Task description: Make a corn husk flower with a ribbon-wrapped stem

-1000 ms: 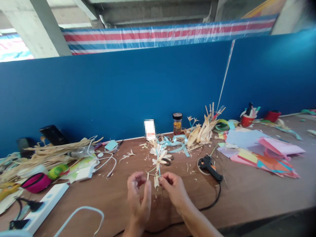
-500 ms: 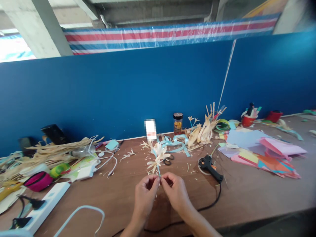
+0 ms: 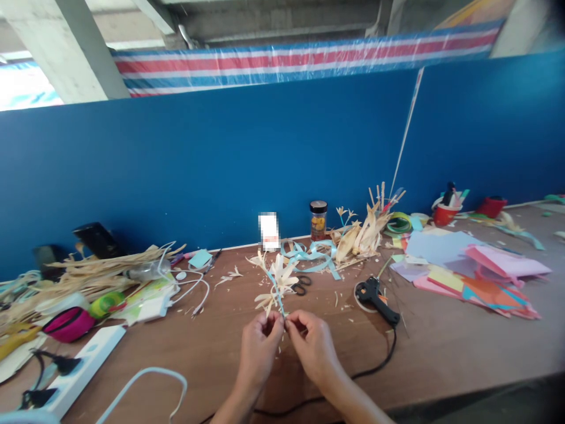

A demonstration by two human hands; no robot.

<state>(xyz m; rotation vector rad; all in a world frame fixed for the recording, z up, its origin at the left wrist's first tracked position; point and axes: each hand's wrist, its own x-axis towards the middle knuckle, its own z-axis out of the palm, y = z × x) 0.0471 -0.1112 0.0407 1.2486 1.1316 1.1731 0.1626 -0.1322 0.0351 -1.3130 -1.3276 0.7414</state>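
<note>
Pale husk petals make up a handmade flower spray (image 3: 282,274) on a light-blue wrapped stem (image 3: 276,287), held over the table. My left hand (image 3: 261,337) pinches the lower end of the stem between thumb and forefinger. Close beside it, my right hand (image 3: 311,337) is pinched at the same spot, fingertips nearly touching the left ones. The very end of the stem is hidden by the fingers. Just behind the flower lie black-handled scissors (image 3: 302,285), partly covered by petals, and loose light-blue ribbon (image 3: 315,254).
A black glue gun (image 3: 377,300) lies to the right, its cord running behind my wrists. Coloured paper (image 3: 445,253), dried husks (image 3: 364,238) and a lidded jar (image 3: 318,221) sit farther back. On the left are a power strip (image 3: 83,371) and a pink pouch (image 3: 68,324).
The flower spray has turned and leaned a little to the left, showing more of the blue stem. Both hands stay at the stem's lower end, almost unmoved.
</note>
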